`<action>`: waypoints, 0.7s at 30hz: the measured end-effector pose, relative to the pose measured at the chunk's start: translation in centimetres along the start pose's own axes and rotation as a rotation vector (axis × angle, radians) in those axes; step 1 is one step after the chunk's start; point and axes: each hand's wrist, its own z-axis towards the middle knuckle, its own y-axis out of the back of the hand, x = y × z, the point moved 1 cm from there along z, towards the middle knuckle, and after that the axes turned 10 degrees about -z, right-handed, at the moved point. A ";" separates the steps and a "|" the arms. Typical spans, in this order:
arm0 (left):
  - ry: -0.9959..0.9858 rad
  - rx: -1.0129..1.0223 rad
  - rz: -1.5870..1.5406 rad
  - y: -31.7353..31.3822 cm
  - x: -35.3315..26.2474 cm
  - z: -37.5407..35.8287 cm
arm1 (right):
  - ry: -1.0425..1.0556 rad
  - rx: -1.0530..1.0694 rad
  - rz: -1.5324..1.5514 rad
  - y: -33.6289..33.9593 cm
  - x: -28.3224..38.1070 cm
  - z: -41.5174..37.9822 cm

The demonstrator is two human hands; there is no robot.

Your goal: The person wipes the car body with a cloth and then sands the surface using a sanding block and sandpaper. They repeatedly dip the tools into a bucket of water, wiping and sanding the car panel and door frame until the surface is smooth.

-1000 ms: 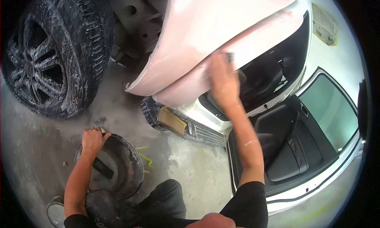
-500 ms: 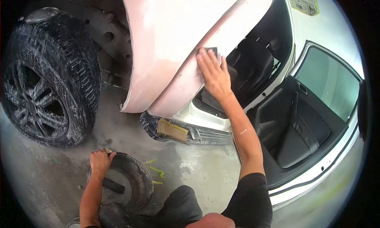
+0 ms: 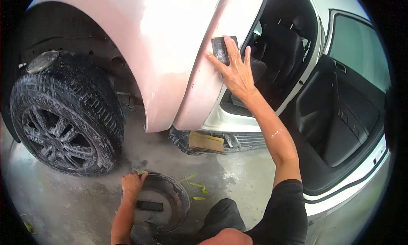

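My right hand [image 3: 237,73] presses a dark, wet-looking sanding block [image 3: 220,50] against the pinkish, partly painted car panel [image 3: 208,96], near the door opening. Its fingers are spread over the block, with the thumb on the panel side. Low on the left, my left hand [image 3: 132,184] is closed on the rim of a round dark bucket [image 3: 185,198]. A bit of yellow shows at its fingertips, too small to name. Inside the bucket lies a black rectangular block [image 3: 150,206].
A dusty wheel [image 3: 66,121] stands under the wheel arch at left. An open car door [image 3: 335,117] is on the right. On the side step [image 3: 246,141] lies a piece of brown cardboard [image 3: 206,142]. Yellow tape scraps [image 3: 197,186] lie on the concrete floor beside the bucket.
The camera view has shifted, so the car and bucket appear further right. My right hand has tilted and spread, showing more of the sanding block. My left hand stays on the bucket rim.
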 end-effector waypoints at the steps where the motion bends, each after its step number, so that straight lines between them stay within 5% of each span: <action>1: 0.000 0.004 0.009 0.0 0.0 0.0 | -0.052 0.002 0.052 -0.6 0.6 -0.6; 21: 0.017 0.078 -0.048 1.4 -0.6 -0.2 | -0.064 0.016 0.190 -1.1 6.4 -3.5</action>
